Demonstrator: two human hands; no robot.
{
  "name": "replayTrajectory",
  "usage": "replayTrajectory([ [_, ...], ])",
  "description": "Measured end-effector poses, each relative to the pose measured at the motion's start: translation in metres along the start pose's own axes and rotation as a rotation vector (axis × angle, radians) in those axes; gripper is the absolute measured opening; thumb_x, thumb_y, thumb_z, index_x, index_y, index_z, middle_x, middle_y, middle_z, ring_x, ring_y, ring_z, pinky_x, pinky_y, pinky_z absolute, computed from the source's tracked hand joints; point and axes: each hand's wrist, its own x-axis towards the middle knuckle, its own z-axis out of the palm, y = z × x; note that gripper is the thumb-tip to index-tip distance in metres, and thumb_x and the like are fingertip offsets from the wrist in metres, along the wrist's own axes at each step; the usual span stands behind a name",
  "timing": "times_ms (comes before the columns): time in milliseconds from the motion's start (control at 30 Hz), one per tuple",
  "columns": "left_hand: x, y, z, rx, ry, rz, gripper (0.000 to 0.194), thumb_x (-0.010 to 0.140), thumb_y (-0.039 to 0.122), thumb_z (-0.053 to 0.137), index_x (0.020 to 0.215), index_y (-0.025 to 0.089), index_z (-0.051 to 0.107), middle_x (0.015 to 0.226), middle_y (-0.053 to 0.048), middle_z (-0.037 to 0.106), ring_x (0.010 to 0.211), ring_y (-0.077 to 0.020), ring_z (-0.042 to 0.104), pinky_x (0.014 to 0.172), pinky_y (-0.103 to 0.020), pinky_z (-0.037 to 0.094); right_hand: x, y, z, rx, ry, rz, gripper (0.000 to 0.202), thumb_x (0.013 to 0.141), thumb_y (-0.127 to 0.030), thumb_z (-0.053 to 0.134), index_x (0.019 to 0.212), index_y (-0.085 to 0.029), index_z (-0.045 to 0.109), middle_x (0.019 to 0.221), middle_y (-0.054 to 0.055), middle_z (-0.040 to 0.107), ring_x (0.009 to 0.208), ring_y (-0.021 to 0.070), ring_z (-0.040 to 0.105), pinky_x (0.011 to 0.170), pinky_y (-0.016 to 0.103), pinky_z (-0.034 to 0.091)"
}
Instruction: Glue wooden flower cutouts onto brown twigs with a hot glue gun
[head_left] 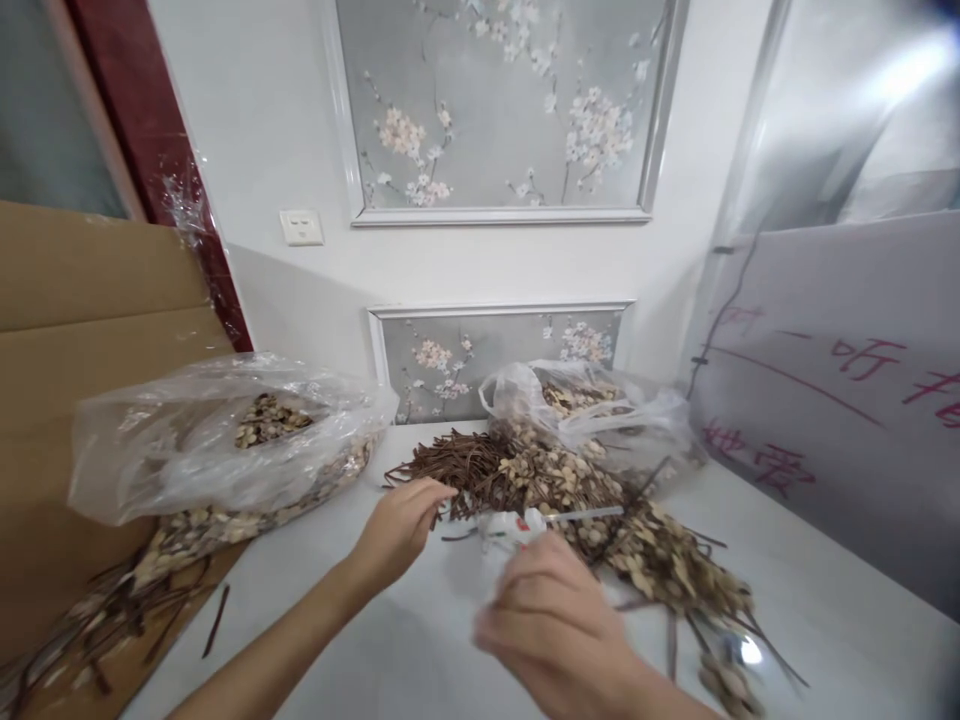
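Okay, your left hand [401,527] is just below frame centre, fingers bunched and nearly closed, tips at the front edge of the brown strips [459,462]. Can't tell if it has hold of one.

Your right hand [555,615] is lower centre-right, motion-blurred, fingers curled in, mostly closed. Can't tell what, if anything, is in it.

White item [504,530] with a red mark sits between your hands in the frame, just above your right knuckles; blurred, so can't confirm contact. Pale slender stick [592,514] runs right from beside it, over the disc clusters [566,480].

Strips are heaped at frame centre, touching the clusters on their right. Clusters run toward lower right, with thin dark stems poking out.

Clear bag [641,425] with more discs is behind them, right of centre. Second plastic bag [176,440], also with discs, is at left, by the cardboard [97,270]. More stems spill out at lower left. One loose strip [216,622] lies apart on the white table [405,650], left of your left forearm.
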Motion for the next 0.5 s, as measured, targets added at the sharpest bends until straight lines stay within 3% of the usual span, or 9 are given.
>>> replayTrajectory([
  [67,0.013,-0.036,0.038,0.029,-0.075,-0.114,0.030,0.096,0.023,0.044,0.115,0.024,0.066,0.111,-0.006,0.071,0.103,-0.0209,0.065,0.094,-0.035,0.050,-0.009,0.010,0.036,0.005,-0.147,0.117,0.022,0.091,-0.033,0.064,0.075,-0.018,0.068,0.060,0.001,0.065,0.063,0.0142,0.061,0.069,0.031,0.045],
  [133,0.021,-0.061,0.067,0.058,-0.102,-0.163,0.028,0.093,0.026,0.051,0.116,0.022,0.066,0.111,-0.008,0.070,0.105,-0.0234,0.064,0.093,-0.036,0.050,-0.011,0.020,0.070,-0.035,-0.410,0.224,0.044,0.089,-0.049,0.061,0.057,-0.018,0.062,0.050,0.002,0.060,0.055,0.0149,0.060,0.066,0.031,0.043],
  [200,0.026,-0.073,0.087,0.088,-0.118,-0.187,0.026,0.087,0.029,0.061,0.111,0.021,0.068,0.110,-0.009,0.069,0.103,-0.0245,0.064,0.091,-0.037,0.051,0.000,0.025,0.091,-0.035,-0.600,0.248,0.050,0.093,-0.050,0.053,0.056,-0.018,0.063,0.053,0.004,0.062,0.058,0.0164,0.062,0.068,0.031,0.044],
  [300,0.026,-0.077,0.098,0.133,-0.089,-0.208,0.020,0.085,0.031,0.065,0.102,0.020,0.069,0.106,-0.008,0.069,0.099,-0.0237,0.064,0.091,-0.040,0.050,0.031,0.022,0.093,0.042,-0.728,0.287,0.042,0.095,-0.048,0.047,0.076,-0.020,0.072,0.072,0.005,0.072,0.074,0.0197,0.067,0.075,0.030,0.046],
  [400,0.020,-0.081,0.076,0.174,0.031,-0.223,0.020,0.088,0.030,0.060,0.104,0.024,0.070,0.111,-0.007,0.067,0.104,-0.0227,0.062,0.095,-0.036,0.048,0.056,0.019,0.080,0.051,-0.880,0.364,0.040,0.087,-0.053,0.057,0.103,-0.020,0.072,0.091,0.009,0.075,0.089,0.0257,0.068,0.081,0.034,0.048],
  [500,0.011,-0.096,0.009,0.246,0.221,-0.264,0.022,0.093,0.033,0.052,0.104,0.023,0.068,0.116,-0.007,0.065,0.113,-0.0226,0.058,0.104,-0.036,0.043,0.059,0.017,0.079,0.047,-1.059,0.385,0.058,0.078,-0.058,0.066,0.117,-0.016,0.067,0.097,0.015,0.074,0.090,0.0329,0.070,0.078,0.040,0.052],
])
